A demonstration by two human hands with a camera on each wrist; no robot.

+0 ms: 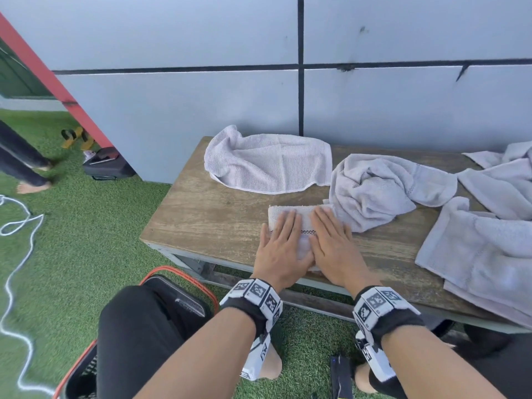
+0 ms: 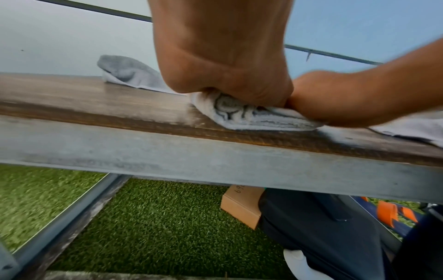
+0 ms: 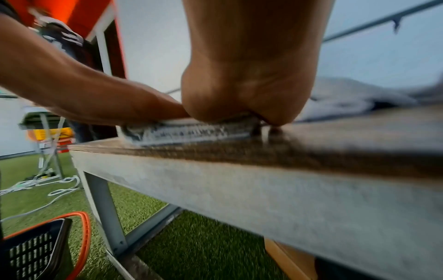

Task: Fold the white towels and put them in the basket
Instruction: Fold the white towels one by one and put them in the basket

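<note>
1. Two hands lie flat, side by side, in the head view: your left hand (image 1: pixel 280 249) and right hand (image 1: pixel 335 246) press down with straight, spread fingers on a small folded white terry towel (image 1: pixel 305 224) near the front edge of the worn brown wooden bench (image 1: pixel 207 217). A loose white towel (image 1: pixel 267 162) lies at the far left of the bench, a crumpled one (image 1: pixel 383 191) just right of the folded towel, more (image 1: pixel 483 243) at the right end. The black plastic basket with an orange rim (image 1: pixel 184 286) stands on the green artificial grass (image 1: pixel 72 254), near and left, by your knee.
2. From the left wrist, the heel of your left hand (image 2: pixel 227 75) bears on the folded towel (image 2: pixel 251 117), your right hand (image 2: pixel 347 98) touching it alongside; finger positions are hidden here.
3. From the right wrist, blurred, your right hand (image 3: pixel 244 91) pushes the towel (image 3: pixel 187 132) flat, left hand (image 3: pixel 107 102) beside it; the basket (image 3: pixel 36 250) shows low on the left.
</note>
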